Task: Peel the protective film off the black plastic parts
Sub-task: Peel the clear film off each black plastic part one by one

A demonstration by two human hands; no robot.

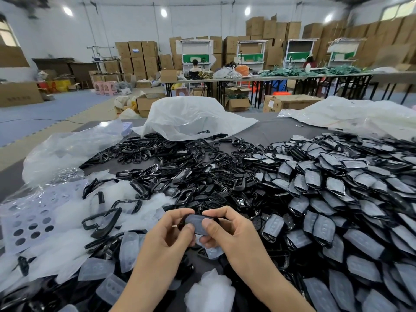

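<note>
Head camera shows both hands meeting near the bottom centre of the table, closed together on a single black plastic part (199,222). The left hand (167,233) pinches its left end, thumb on the near face; the right hand (227,229) grips the right end, thumb pressed on the pale film (198,221) that covers the face turned up toward the wearer. The part's long axis runs left to right between the two hands, so neither is nearer; each holds one end. I judge the peel must start at an edge under one of the thumbs, though whether a corner is lifted yet I cannot tell.

Just left of the hands lie loose peeled films (126,246) and bare black frames (105,224). To the right, a large heap of film-covered parts (337,199) spreads toward the far edge, well within the right hand's reach.
</note>
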